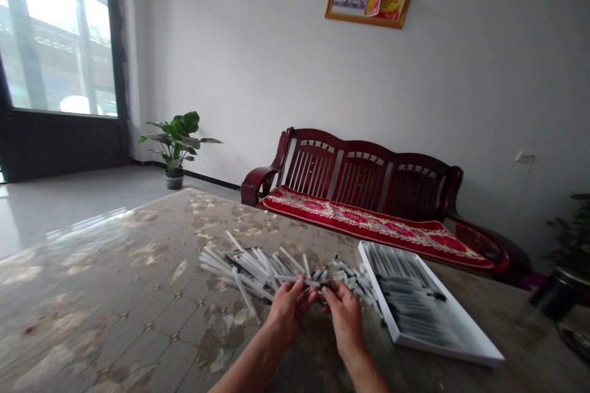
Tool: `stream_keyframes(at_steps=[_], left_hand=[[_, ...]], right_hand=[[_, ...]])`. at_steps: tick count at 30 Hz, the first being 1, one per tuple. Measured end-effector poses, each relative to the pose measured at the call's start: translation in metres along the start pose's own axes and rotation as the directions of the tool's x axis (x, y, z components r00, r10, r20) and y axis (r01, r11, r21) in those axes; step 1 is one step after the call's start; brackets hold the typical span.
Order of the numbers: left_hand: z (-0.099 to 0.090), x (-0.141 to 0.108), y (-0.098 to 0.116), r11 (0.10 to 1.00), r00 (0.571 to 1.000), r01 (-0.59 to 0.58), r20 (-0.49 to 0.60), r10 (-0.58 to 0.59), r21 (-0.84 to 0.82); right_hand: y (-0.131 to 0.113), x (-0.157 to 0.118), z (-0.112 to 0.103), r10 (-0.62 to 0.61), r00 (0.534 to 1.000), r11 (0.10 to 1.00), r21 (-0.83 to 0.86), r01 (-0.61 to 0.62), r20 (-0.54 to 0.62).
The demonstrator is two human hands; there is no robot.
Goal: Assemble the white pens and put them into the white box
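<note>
My left hand (289,307) pinches a thin whitish tube (302,281) close above the table. Its right end meets the fingertips of my right hand (342,310), which are closed around a small dark piece at that end. A loose pile of white tubes (244,267) lies just beyond and to the left of my hands. Short whitish and dark pieces (353,276) are scattered to the right of the pile. To the right of my hands is a white open box (442,353) holding rows of dark-and-clear slender items (417,307).
The table (152,295) has a patterned, shiny cover. Behind it stands a dark red wooden bench (364,166) with a red patterned cushion (369,221). A potted plant (175,141) is on the floor at left, and a black pot (560,291) is at the right edge.
</note>
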State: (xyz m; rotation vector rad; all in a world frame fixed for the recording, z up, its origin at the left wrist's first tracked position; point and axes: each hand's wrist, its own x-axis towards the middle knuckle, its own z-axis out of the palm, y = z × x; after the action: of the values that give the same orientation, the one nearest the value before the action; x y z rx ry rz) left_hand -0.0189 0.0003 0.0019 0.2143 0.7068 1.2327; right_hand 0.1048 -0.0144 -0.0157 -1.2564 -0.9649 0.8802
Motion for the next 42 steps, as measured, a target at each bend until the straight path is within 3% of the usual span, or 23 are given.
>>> stream_keyframes(at_steps=[8,14,18,23,26,32,36,42], left_hand=[[0.0,-0.001,-0.001,1.0,1.0,-0.03,-0.001,0.03,0.009],[-0.002,0.0,-0.006,0.997,0.998,-0.059,0.0,0.059,0.053],[-0.006,0.002,-0.009,0.988,0.99,-0.137,0.043,0.134,0.071],[-0.01,0.001,-0.011,0.967,0.974,-0.213,0.111,0.199,0.141],[-0.01,0.001,-0.013,0.956,0.969,-0.23,0.138,0.207,0.182],[-0.008,0.002,-0.013,0.965,0.98,-0.194,0.076,0.183,0.175],[-0.008,0.003,-0.014,0.964,0.982,-0.181,0.095,0.165,0.195],[-0.008,0.004,-0.015,0.96,0.981,-0.188,0.086,0.173,0.207]], right_hand=[[-0.007,-0.004,-0.001,-0.001,1.0,0.998,-0.068,0.001,-0.002],[0.0,-0.001,-0.004,-0.155,0.988,0.967,-0.206,0.151,-0.004],[0.001,-0.001,-0.006,-0.29,0.956,0.899,-0.329,0.29,0.049],[0.0,-0.006,-0.006,-0.375,0.919,0.745,-0.55,0.377,0.122],[0.0,-0.008,-0.006,-0.352,0.929,0.733,-0.583,0.35,0.114],[-0.008,-0.008,-0.01,-0.299,0.941,0.819,-0.463,0.34,0.161],[-0.007,-0.008,-0.012,-0.341,0.924,0.792,-0.476,0.383,0.175],[-0.006,-0.008,-0.013,-0.285,0.945,0.779,-0.536,0.327,0.162]])
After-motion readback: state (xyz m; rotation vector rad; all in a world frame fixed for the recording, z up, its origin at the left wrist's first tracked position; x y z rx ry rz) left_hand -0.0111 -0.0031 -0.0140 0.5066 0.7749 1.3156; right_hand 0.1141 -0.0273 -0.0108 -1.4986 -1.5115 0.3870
